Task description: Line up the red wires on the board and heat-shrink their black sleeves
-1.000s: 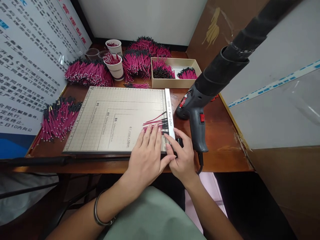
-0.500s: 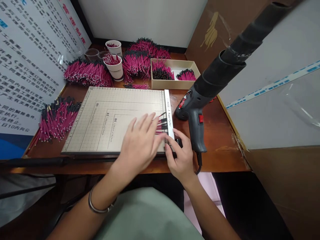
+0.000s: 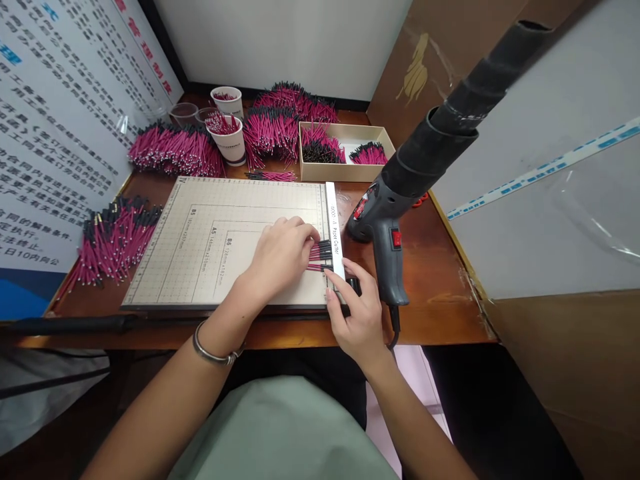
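A beige paper cutter [image 3: 200, 233] with printed size lines lies on the desk. Near its white guard strip [image 3: 334, 227], several magenta wires with black ends [image 3: 323, 251] lie side by side, black ends toward the strip. My left hand [image 3: 283, 257] rests on the board, its fingers curled down onto the magenta part of these wires; the fingertips are partly hidden. My right hand [image 3: 357, 310] is at the strip's near end, thumb and fingers apart, forefinger tip by the lowest wire. A black handle [image 3: 354, 287] shows partly behind its fingers.
Right of the cutter stands a heat gun [image 3: 390, 247], nozzle up, its cord dropping over the desk edge. Behind are wire piles [image 3: 273, 133], paper cups [image 3: 231, 143] and a cardboard box [image 3: 345, 172] holding wires. Another wire pile [image 3: 113, 243] lies left. Walls enclose the desk.
My left hand has gone from flat, outstretched fingers to fingers curled at the wires. One wire that stuck out at a slant above the rest no longer shows. My right hand stays nearly in place.
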A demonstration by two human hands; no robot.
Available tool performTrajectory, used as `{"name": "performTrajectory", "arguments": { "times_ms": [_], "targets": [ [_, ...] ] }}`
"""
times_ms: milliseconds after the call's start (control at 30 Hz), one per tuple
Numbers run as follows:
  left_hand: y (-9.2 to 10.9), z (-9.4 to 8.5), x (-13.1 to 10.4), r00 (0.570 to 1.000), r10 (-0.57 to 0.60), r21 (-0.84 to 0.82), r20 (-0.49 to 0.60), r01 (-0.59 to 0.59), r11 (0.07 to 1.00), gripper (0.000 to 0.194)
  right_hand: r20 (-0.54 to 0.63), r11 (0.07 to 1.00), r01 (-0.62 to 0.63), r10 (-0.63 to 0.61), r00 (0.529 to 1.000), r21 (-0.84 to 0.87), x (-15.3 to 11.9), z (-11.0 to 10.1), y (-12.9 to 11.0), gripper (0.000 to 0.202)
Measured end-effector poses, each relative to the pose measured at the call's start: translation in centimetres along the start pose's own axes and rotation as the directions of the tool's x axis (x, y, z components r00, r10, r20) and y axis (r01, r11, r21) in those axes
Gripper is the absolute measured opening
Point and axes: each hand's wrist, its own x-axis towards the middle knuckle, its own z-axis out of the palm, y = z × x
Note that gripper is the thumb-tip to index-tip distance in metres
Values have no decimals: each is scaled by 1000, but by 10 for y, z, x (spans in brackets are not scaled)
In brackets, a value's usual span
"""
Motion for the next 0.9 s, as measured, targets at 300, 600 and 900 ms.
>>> {"name": "performTrajectory", "arguments": {
  "times_ms": [300, 600, 900],
  "targets": [
    [5, -3, -7, 997, -13, -20, 72, 14, 1000, 31, 19, 1000, 14, -14, 1000, 17, 0, -3, 1, 30],
    [11, -4, -17, 996, -20, -2, 85, 20, 1000, 30, 14, 1000, 16, -17, 1000, 26, 0, -2, 2, 28],
    [7, 11, -61, 957, 261, 139, -129, -244, 960, 50, 16, 999, -18, 17, 1000, 46, -2, -2, 1, 38]
  ]
}}
